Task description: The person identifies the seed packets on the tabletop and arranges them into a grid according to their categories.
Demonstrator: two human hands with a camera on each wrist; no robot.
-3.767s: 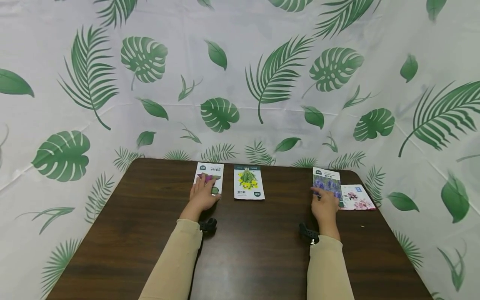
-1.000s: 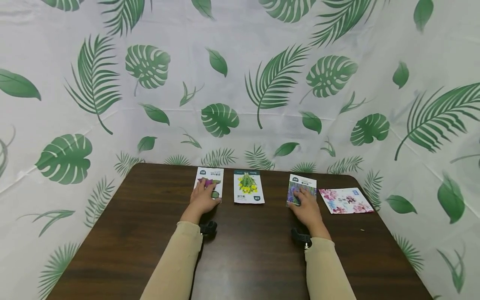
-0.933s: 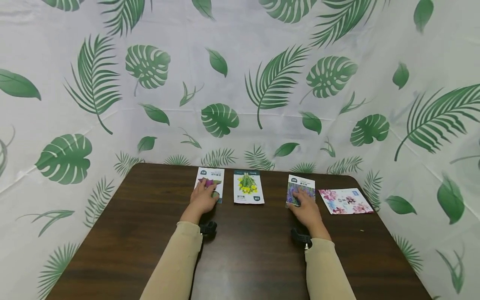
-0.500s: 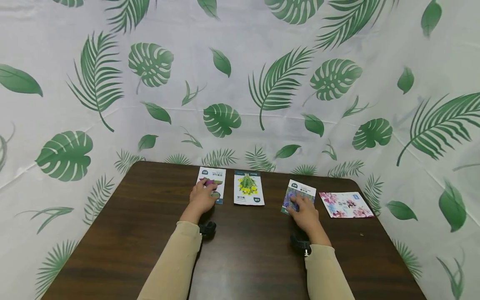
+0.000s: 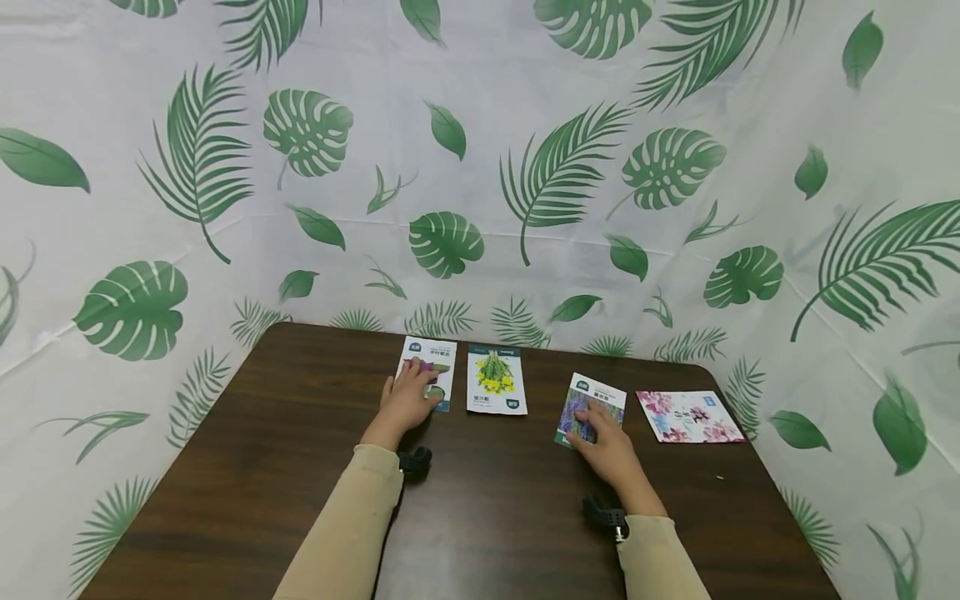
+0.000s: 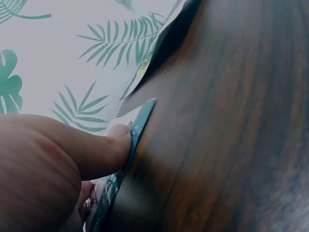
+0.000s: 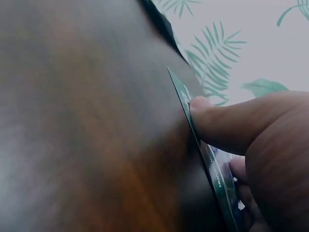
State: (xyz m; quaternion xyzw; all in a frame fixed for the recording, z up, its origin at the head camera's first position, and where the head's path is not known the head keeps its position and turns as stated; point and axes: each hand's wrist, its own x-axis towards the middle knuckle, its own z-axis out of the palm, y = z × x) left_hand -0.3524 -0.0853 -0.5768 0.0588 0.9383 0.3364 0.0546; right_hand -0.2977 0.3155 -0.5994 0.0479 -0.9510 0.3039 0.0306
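Observation:
My left hand (image 5: pixel 407 400) rests on a seed packet with a purple flower (image 5: pixel 444 364), its fingers spread over the front. In the left wrist view the thumb lies on that packet's teal edge strip (image 6: pixel 140 126). On the right, my right hand (image 5: pixel 606 446) touches a lavender seed packet (image 5: pixel 609 396) that lies slanted on the table. The right wrist view has the thumb on the lavender packet's green edge strip (image 7: pixel 181 99), with the fingertips against its printed face. Between the hands lies a yellow-flower seed packet (image 5: pixel 496 379), touched by neither.
A packet with pink blossoms (image 5: pixel 690 417) lies sideways near the table's right edge. The dark wood table (image 5: pixel 495 500) ends at a white leaf-print cloth (image 5: pixel 360 167) behind. A tiny pale scrap (image 5: pixel 720 477) sits at the right.
The right hand has slid the lavender packet left, off the pink packet, then nearer me, and it has turned. The left hand's packet has shifted slightly right. The pink packet now lies fully uncovered.

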